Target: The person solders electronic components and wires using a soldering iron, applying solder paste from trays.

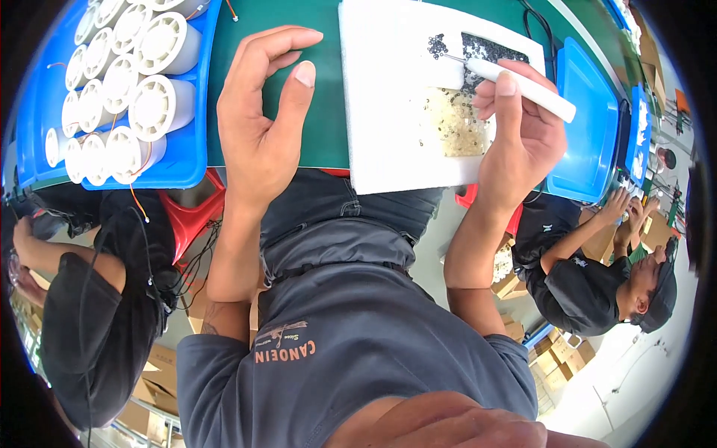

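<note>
My right hand (523, 138) grips a white pen-shaped tool (534, 93) with a thin metal tip pointing left. It is held over a white foam board (381, 112). The tip reaches toward a small cluster of black rings (438, 48); whether it touches them I cannot tell. More tiny black parts (485, 48) fill one recess of the board, partly hidden by the tool and hand. Pale yellowish small parts (454, 123) lie in a nearer recess, with a few black ones among them. My left hand (261, 131) hovers by the green table mat (323, 112), thumb and index finger apart, holding nothing.
On the left, a blue tray (196, 168) carries several white cylinders (159, 108) with thin wires. Another blue tray (586, 134) stands right of the foam board. A black cable (532, 19) runs behind it. People work at left (82, 313) and right (590, 287).
</note>
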The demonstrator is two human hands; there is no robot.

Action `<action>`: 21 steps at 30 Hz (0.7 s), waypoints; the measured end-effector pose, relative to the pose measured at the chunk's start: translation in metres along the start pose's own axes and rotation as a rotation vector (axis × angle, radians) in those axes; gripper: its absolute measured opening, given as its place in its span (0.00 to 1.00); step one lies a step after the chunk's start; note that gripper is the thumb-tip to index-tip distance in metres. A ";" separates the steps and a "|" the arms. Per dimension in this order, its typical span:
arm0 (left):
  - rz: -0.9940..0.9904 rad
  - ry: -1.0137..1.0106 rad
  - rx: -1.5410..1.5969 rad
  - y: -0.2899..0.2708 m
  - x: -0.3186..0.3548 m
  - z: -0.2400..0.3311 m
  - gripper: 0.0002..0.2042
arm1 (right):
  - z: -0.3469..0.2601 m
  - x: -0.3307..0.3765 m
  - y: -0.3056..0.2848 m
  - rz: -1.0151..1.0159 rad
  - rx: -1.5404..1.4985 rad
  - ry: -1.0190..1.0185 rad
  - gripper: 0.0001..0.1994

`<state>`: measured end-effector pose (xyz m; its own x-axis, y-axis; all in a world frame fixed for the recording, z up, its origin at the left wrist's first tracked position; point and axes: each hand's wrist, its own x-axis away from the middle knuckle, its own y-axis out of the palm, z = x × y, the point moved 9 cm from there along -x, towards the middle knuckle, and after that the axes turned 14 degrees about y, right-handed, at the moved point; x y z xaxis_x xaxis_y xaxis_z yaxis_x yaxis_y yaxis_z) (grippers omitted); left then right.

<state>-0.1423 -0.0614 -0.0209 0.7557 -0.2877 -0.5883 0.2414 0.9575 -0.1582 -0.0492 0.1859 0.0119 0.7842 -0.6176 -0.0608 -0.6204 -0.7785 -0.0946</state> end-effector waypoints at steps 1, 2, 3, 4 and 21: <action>0.000 0.000 0.000 0.000 0.000 0.000 0.11 | 0.000 0.000 0.002 0.001 0.024 0.003 0.09; -0.002 0.002 -0.004 -0.001 0.000 0.000 0.11 | -0.001 0.000 0.004 0.003 0.048 0.006 0.09; -0.004 0.004 -0.008 -0.001 0.000 0.000 0.11 | -0.001 0.000 0.004 0.004 0.047 0.005 0.09; -0.004 0.005 -0.009 -0.001 0.000 0.001 0.11 | -0.001 0.000 0.005 0.003 0.055 0.002 0.09; -0.009 -0.013 -0.046 -0.001 -0.001 0.002 0.11 | 0.032 -0.016 -0.005 -0.132 -0.231 0.330 0.11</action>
<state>-0.1416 -0.0625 -0.0186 0.7616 -0.2959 -0.5765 0.2197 0.9549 -0.1998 -0.0584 0.2031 -0.0180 0.8347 -0.4843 0.2621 -0.5305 -0.8349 0.1469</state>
